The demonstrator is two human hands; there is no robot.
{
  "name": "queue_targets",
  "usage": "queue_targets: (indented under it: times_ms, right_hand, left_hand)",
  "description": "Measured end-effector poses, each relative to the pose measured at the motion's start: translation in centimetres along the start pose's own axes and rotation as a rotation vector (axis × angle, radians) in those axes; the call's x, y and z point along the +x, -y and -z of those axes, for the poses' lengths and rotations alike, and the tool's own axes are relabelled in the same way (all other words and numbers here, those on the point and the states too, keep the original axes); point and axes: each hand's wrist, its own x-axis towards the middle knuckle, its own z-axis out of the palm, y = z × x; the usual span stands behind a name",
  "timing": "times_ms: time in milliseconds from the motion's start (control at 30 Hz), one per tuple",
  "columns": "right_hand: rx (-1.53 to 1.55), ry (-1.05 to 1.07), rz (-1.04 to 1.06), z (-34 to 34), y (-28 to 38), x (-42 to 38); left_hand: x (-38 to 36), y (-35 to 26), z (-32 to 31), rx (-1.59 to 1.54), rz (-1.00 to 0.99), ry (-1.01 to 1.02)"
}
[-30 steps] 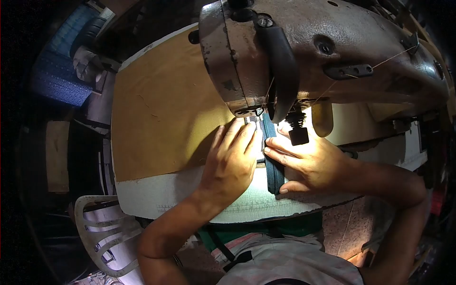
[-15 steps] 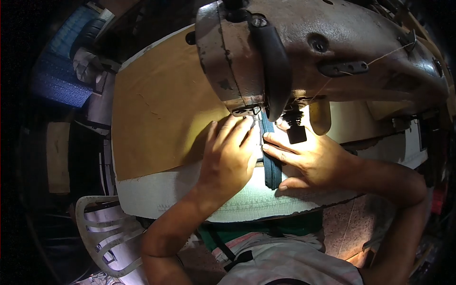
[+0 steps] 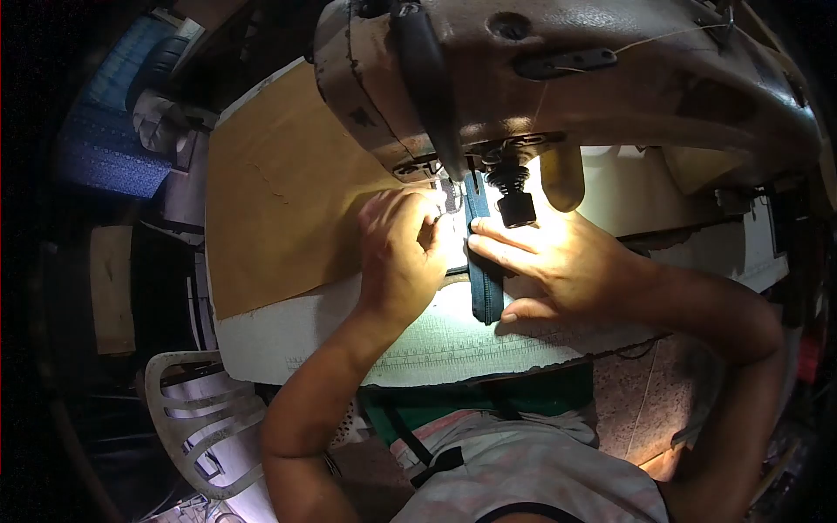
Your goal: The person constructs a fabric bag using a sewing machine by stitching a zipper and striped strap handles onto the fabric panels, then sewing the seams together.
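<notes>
A dark blue zipper (image 3: pixel 485 283) runs lengthwise from beneath the head of the sewing machine (image 3: pixel 602 100) towards my body. My right hand (image 3: pixel 567 261) lies to its right, fingers stretched out, with the fingertips against the zipper's edge and the thumb near its lower end. To the left, my left hand (image 3: pixel 397 248) is curled beside the needle area, with thumb and fingers drawn together. Whatever it may pinch is hidden. Brown fabric (image 3: pixel 283 192) is spread under and beyond the left hand.
The pale work table (image 3: pixel 331 349) has ruler markings along its front edge. A plastic chair (image 3: pixel 187 418) stands at the lower left. The machine's spring-and-block fitting (image 3: pixel 514 205) hangs close above my right hand. Blue patterned material (image 3: pixel 113 144) is at the upper left.
My left hand's fingers, stretched towards the presser area before, have curled in and drawn back leftwards. My right hand stays on the zipper. The whole view has shifted slightly.
</notes>
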Motion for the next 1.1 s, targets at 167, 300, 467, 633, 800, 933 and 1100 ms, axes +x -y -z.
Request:
queue_targets:
  times_ms: [167, 300, 467, 633, 800, 933, 1100]
  right_hand:
    - [0.000, 0.003, -0.043, -0.2, 0.4, 0.5]
    - [-0.050, 0.006, -0.032, -0.3, 0.5, 0.7]
    - [-0.046, 0.020, -0.026, -1.0, 0.1, 0.4]
    - [-0.083, -0.014, -0.023, -1.0, 0.2, 0.4]
    - [-0.143, -0.086, 0.008, -1.2, 0.1, 0.4]
    - [-0.142, -0.049, 0.015, -0.9, 0.1, 0.4]
    - [-0.125, -0.026, 0.004, -0.8, 0.1, 0.4]
  left_hand:
    - [0.3, -0.2, 0.3, -0.022, 0.063, 0.084]
    - [0.3, -0.2, 0.1, -0.039, 0.140, 0.095]
    - [0.7, -0.7, 0.6, 0.036, -0.050, 0.097]
    - [0.6, -0.7, 0.6, 0.069, -0.108, 0.056]
    - [0.7, -0.7, 0.8, 0.056, -0.118, 0.061]
    - [0.6, -0.7, 0.6, 0.047, -0.104, 0.037]
    - [0.2, -0.5, 0.6, 0.026, 0.002, 0.056]
